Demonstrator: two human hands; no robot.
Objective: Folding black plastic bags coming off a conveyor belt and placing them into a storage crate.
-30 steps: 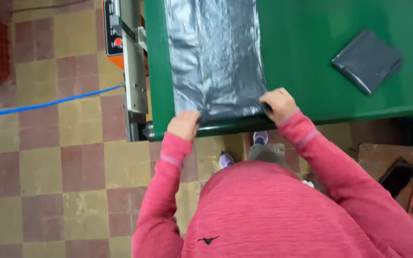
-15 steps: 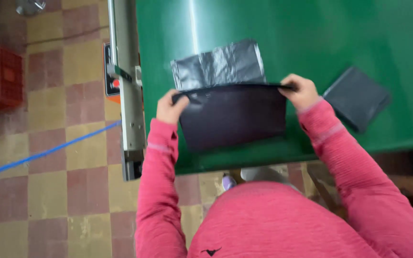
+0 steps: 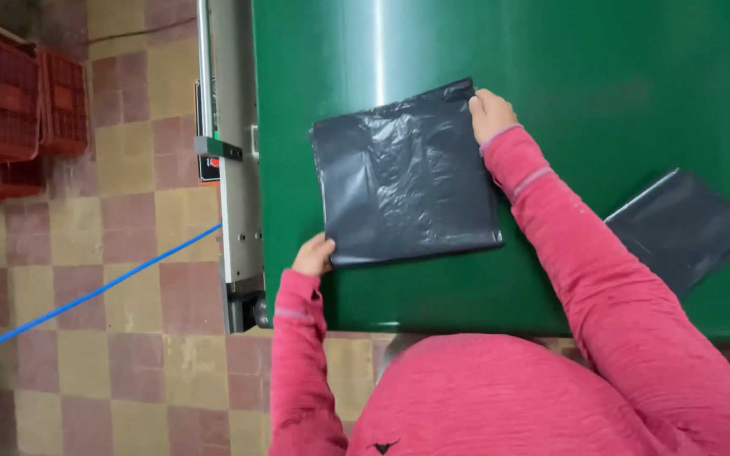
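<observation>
At the bottom of the frame a person in a pink long-sleeved top leans over the near edge of a green table (image 3: 635,76). Just above that, left of centre, the left hand (image 3: 314,256) sits at the lower left corner of a folded dark grey plastic bag (image 3: 407,173), fingers curled onto the corner; whether they pinch it or only press it down I cannot tell from here. The bag lies flat on the green surface in the middle of the frame, roughly square, shiny and creased. To keep the fold neat, I would say both opposite corners want holding taut while the edges are lined up and the air pressed out towards the open side. Further up, the right hand (image 3: 490,114) rests on the bag's upper right corner, fingers bunched together and pressed against the plastic. Off to the right lies a second folded bag (image 3: 682,228), well apart. At the upper left stand red crates (image 3: 23,101) on the chequered floor.
</observation>
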